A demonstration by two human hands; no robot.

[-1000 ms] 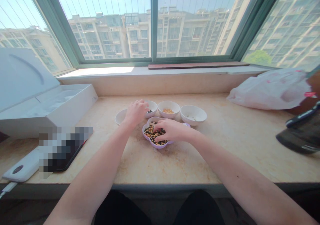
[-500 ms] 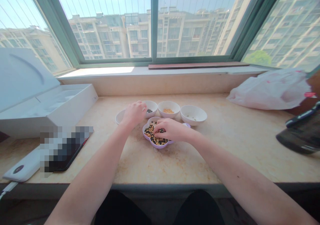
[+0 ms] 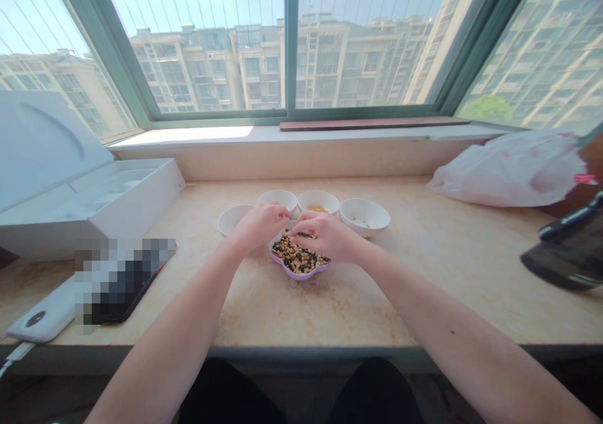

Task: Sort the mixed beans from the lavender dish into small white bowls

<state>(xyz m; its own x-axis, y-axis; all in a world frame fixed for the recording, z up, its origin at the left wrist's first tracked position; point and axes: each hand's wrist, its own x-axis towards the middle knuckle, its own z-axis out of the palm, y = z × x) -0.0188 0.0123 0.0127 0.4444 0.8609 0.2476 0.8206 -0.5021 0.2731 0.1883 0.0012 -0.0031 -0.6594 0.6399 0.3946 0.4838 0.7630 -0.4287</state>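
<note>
On marble windowsill (image 3: 386,298), we count one purple flower-shaped dish (image 3: 296,275) heaped with mixed black beans and yellow split peas (image 3: 296,254). Four white bowls (image 3: 364,217) stand behind it: one holds yellow grains (image 3: 318,210), one pale specks (image 3: 362,223). Our right hand (image 3: 325,235) narrow, fingertips over mix; left hand (image 3: 260,226) curled over dish's upper-left edge. Cannot tell whether either holds anything.

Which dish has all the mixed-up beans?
Start at the big window and look down to the marble-looking ledge. In front of a row of white bowls sits a small purple flower-shaped dish, right under the left hand and right hand. Only it is purple, heaped with beans.
</note>
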